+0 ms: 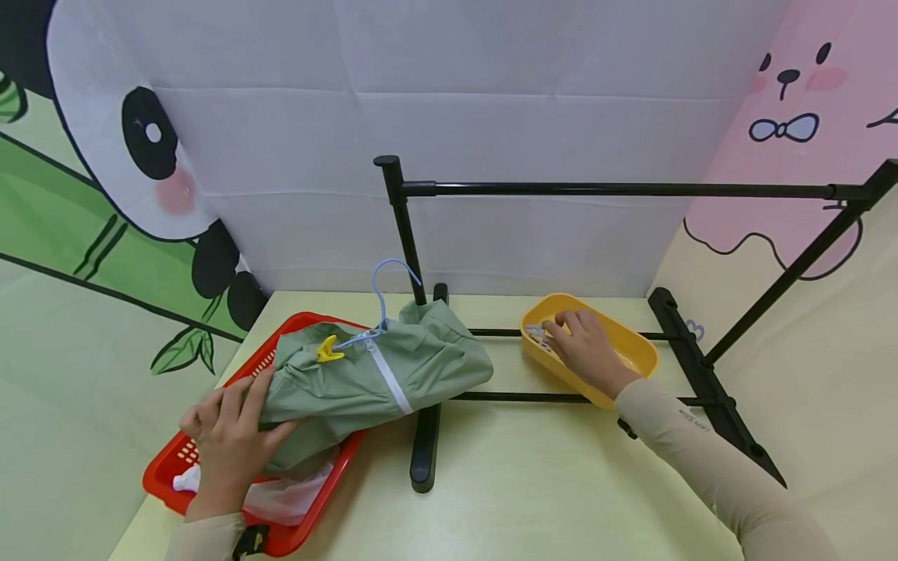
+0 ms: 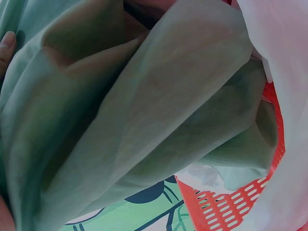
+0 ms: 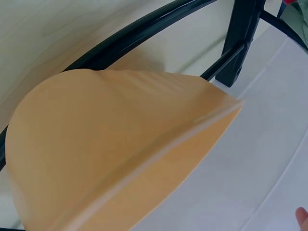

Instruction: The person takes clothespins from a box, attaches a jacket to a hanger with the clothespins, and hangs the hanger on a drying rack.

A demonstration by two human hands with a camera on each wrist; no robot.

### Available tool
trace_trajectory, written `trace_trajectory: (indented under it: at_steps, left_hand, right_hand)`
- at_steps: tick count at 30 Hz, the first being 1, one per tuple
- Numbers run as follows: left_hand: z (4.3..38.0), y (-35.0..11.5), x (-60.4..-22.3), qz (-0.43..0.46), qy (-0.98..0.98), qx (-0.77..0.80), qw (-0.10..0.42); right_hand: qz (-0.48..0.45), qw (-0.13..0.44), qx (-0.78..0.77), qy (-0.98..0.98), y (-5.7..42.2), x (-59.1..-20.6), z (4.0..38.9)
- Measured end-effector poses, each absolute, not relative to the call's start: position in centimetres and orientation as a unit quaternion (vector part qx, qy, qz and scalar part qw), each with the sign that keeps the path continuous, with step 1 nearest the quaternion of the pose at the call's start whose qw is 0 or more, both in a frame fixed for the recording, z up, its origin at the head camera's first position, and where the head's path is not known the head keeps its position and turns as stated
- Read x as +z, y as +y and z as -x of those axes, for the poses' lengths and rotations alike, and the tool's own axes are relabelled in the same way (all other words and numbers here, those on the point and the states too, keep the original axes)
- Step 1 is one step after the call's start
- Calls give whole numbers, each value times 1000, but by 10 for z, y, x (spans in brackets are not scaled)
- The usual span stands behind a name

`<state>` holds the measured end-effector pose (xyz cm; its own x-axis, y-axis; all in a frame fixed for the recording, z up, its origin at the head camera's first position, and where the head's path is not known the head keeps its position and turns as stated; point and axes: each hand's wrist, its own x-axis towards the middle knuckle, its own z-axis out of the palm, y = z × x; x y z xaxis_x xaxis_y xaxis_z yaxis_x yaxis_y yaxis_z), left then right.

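Fingers of the left hand (image 1: 235, 428) pinch the green jacket (image 1: 337, 397), which stretches left to right, partly over the red basket (image 1: 163, 467), its blue hanger (image 1: 383, 308) hooking up. The right hand (image 1: 584, 351) dips, fingers bent, into the yellow tub (image 1: 634, 351); I can't tell if it holds anything.

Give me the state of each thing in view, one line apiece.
Black rack: upright
Red basket: holding pale pink cloth
Green garment: crumpled, partly over the basket
Blue hanger: partly inside the garment, off the rack's top rail
Yellow clip: on the garment
White zip: appears closed
Yellow tray: uncovered, holding clips
Left hand: holding the garment
Right hand: at the clips, grip unclear
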<state>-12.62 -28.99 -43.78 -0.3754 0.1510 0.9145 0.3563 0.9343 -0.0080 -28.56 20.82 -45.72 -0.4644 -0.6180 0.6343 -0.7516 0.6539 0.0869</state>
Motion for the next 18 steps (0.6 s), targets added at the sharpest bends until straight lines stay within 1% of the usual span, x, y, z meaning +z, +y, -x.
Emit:
trace_trajectory:
  at_steps: [12, 18]
  left_hand:
    - [124, -291, -438, 152, -832, -96, 525]
    - [124, -291, -438, 153, -828, -95, 530]
  right_hand:
    - [-424, 363, 112, -822, 201, -461, 287]
    - [-427, 375, 117, -814, 195, -460, 286]
